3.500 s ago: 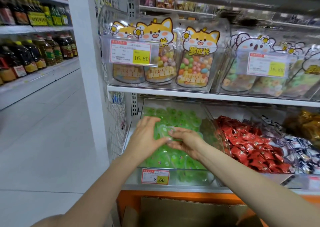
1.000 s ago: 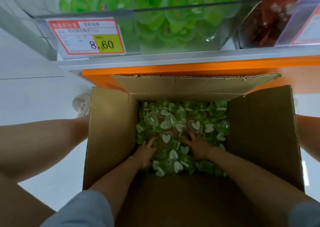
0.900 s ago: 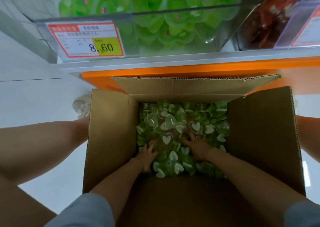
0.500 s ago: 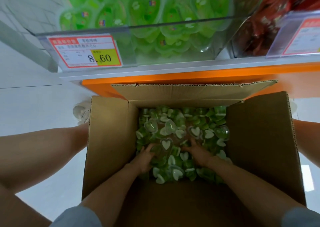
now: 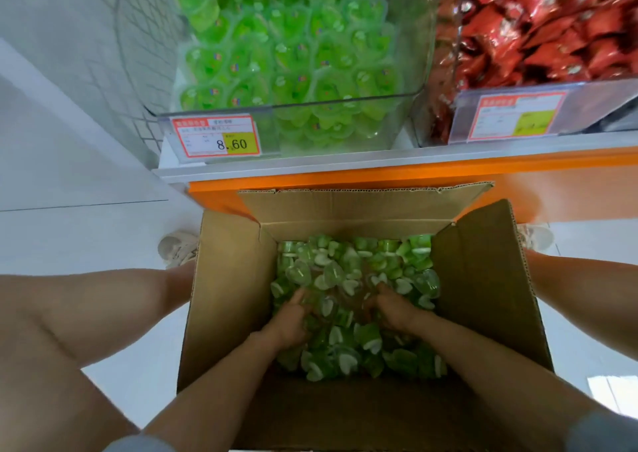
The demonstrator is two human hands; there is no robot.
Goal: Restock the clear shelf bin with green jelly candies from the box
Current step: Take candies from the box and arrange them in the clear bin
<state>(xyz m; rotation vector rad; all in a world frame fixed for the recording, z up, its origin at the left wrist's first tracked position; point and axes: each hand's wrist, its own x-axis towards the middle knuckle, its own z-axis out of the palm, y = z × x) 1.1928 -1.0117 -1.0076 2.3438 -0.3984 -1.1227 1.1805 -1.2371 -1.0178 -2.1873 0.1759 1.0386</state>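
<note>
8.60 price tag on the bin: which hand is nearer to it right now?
Left. The left hand is in the box below the price tag, slightly to its right; the right hand lies farther right.

L hand (image 5: 291,317) & R hand (image 5: 393,310) down low, side by side, knuckles up, fingertips hidden.

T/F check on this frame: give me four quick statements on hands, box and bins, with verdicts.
1. Left hand and right hand are both down in the cardboard box, among green jelly candies. True.
2. The clear shelf bin is empty. False: it holds green jelly candies.
3. Its price tag reads 6.80. False: it reads 8.60.
4. The neighbouring bin holds red packets. True.
</note>
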